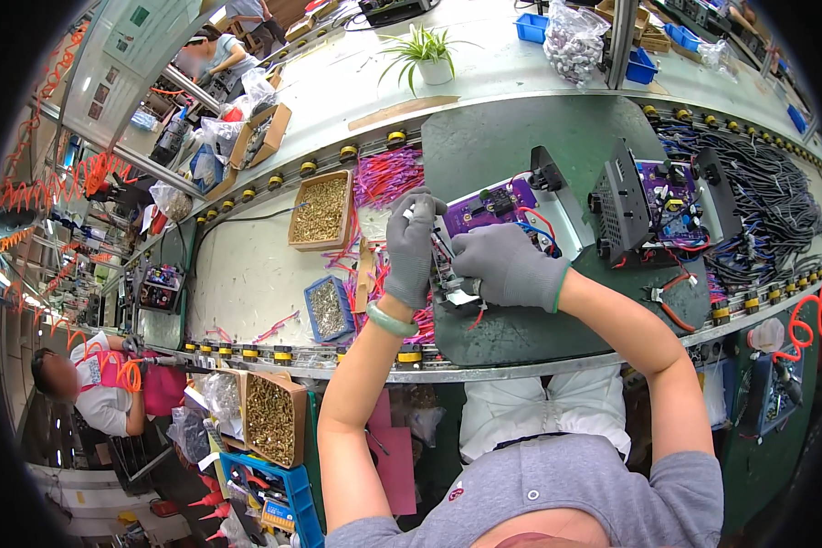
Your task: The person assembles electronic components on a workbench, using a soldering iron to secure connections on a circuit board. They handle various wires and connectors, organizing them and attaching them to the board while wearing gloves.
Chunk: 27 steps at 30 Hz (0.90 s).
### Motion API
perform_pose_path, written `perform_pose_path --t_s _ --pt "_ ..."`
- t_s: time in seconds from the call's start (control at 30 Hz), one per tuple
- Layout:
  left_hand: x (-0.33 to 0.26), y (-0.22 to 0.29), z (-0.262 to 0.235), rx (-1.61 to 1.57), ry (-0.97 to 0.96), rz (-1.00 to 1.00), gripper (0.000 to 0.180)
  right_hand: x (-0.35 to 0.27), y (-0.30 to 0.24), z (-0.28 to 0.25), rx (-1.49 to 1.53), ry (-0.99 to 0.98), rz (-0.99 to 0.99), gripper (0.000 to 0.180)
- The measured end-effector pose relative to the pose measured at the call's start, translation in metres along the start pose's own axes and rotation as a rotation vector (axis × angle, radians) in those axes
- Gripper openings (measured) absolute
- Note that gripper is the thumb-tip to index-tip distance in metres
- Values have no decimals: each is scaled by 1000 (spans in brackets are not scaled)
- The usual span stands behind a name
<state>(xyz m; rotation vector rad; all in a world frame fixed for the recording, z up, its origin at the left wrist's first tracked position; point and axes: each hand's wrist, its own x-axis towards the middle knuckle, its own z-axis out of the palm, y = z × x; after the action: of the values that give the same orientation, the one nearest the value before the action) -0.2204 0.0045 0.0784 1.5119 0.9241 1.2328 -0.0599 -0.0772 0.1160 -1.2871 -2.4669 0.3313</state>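
Note:
Both of my hands wear grey gloves over a dark green pallet (pixel 502 137). My left hand (pixel 410 248) pinches something small at the left edge of a purple circuit board (pixel 489 205) that lies in a white metal tray (pixel 568 222). My right hand (pixel 505 266) grips a small metal part (pixel 455 294) with wires just below that board. Red and blue wires (pixel 541 226) run from the board. What the left fingertips hold is too small to tell.
A second pallet assembly with a black finned case (pixel 622 203) and purple board (pixel 669 195) sits to the right, beside a heap of black cables (pixel 776 196). Boxes of brass screws (pixel 321 209), a blue screw bin (pixel 328 308) and pink wires (pixel 389 173) lie left. Another person (pixel 91 388) works at lower left.

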Motion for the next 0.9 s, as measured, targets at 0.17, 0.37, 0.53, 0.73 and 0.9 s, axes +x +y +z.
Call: perform_pose_path --t_s 0.17,0.37,0.53,0.73,0.9 --pt "-1 8 -1 111 -10 -95 36 -4 -6 6 -9 34 89 15" --pt "-11 48 -16 618 -82 286 33 -1 -2 -16 621 358 206 28" --pt "-28 72 2 608 -217 433 38 1 -2 5 988 273 197 21" --pt "-32 99 -25 641 -316 317 50 2 -10 -19 1249 316 300 22" --pt "-29 100 -19 274 -288 4 19 9 -3 -3 940 361 138 22"
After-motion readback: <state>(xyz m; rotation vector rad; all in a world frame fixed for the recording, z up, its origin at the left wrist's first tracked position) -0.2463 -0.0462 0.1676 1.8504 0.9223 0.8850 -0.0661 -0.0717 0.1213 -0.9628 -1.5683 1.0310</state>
